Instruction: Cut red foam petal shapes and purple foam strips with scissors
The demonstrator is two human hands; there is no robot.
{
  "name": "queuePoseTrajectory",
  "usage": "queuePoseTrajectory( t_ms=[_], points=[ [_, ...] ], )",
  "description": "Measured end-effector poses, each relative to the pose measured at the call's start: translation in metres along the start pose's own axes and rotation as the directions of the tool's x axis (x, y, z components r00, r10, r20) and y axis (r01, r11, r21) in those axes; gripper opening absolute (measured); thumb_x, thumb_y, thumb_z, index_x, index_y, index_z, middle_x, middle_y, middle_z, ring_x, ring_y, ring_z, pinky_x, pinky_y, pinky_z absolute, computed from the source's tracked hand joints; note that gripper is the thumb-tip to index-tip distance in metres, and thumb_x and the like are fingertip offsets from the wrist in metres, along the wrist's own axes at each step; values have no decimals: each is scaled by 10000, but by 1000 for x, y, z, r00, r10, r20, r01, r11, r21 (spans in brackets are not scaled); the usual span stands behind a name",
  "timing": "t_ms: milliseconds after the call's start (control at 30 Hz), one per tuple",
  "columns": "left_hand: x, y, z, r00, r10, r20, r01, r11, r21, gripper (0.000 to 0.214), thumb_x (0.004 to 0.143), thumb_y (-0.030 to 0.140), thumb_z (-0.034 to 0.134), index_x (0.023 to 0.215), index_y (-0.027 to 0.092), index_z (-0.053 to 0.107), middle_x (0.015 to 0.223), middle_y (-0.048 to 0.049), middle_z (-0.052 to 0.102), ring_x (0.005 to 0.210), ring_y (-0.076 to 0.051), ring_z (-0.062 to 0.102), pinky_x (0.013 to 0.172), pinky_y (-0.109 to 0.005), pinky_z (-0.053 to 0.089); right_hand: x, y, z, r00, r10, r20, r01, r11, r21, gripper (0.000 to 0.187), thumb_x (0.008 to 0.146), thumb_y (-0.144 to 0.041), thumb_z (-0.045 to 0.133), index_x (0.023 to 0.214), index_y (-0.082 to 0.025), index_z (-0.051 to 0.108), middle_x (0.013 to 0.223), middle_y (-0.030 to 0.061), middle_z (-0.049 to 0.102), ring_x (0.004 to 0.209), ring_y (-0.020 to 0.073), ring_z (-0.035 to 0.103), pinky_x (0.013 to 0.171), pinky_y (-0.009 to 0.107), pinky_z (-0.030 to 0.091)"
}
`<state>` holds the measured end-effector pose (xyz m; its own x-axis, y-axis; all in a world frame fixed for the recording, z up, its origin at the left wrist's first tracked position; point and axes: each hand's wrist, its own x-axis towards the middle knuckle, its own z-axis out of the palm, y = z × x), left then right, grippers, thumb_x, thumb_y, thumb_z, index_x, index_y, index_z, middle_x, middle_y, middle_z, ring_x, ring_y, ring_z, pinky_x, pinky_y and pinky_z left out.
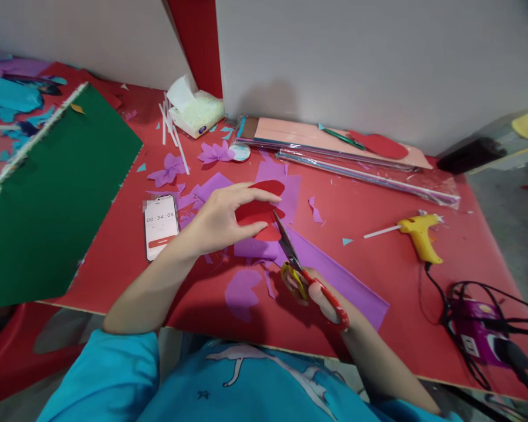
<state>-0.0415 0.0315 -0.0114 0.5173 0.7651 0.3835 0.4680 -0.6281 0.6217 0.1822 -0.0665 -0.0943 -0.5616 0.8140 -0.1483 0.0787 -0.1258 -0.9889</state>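
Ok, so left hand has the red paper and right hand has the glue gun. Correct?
Not the glue gun: the head view shows the right hand holding scissors. The yellow glue gun lies on the table, off to the right. The left hand does have the red paper.

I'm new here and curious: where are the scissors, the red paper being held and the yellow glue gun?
Scissors (292, 254), head view: on the blades, near the pivot.
Red paper (256, 212), head view: on its visible middle.
Yellow glue gun (426, 240), head view: on its handle.
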Motion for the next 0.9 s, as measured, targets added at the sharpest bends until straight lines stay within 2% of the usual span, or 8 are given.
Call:
queuePoseTrajectory(
  t_ms=[167, 333, 500, 667, 900],
  points=[
    [0, -2, 2, 1000, -7, 15, 7, 1000, 2, 337, 701, 138, 642, 1033, 197, 621, 1015, -21, 680, 922, -162, 624, 842, -286, 478, -1, -9, -5, 999, 1, 32, -1, 1000, -9, 579, 733, -778, 251, 628, -209, 274, 586, -39, 259, 498, 95, 212, 457, 266, 223],
    [0, -4, 4, 1000, -10, 19, 10, 1000, 3, 338, 705, 140, 637, 1038, 196, 616, 1027, -24, 676, 941, -164, 619, 849, -285, 473, 0, -14, -14, 996, 52, 79, -49, 998, -41, 579, 731, -781, 238, 630, -211, 268, 589, -40, 247, 501, 97, 196, 463, 268, 221],
    [0, -5, 5, 1000, 11, 3, -11, 1000, -15, 327, 706, 129, 638, 1028, 182, 615, 1032, -25, 675, 951, -150, 617, 857, -267, 468, 1, -11, -24, 981, 87, 172, -76, 995, -69, 577, 728, -781, 240, 644, -213, 292, 596, -31, 277, 509, 104, 215, 457, 268, 245],
    [1, -5, 6, 1000, -1, -7, 1, 1000, -14, 324, 703, 128, 638, 1022, 179, 613, 1035, -25, 676, 960, -151, 617, 866, -276, 469, 0, -3, -28, 978, 88, 187, -87, 996, -10, 553, 762, -746, 252, 670, -206, 327, 613, -28, 315, 502, 98, 263, 460, 267, 273],
    [2, -5, 7, 999, -22, -36, 21, 999, -30, 328, 703, 120, 629, 1025, 179, 610, 1044, -22, 674, 971, -152, 614, 879, -277, 466, 2, -1, -24, 978, 64, 199, -96, 983, 157, 542, 755, -745, 288, 703, -207, 328, 632, -41, 288, 462, 75, 252, 402, 242, 249]
  ],
)
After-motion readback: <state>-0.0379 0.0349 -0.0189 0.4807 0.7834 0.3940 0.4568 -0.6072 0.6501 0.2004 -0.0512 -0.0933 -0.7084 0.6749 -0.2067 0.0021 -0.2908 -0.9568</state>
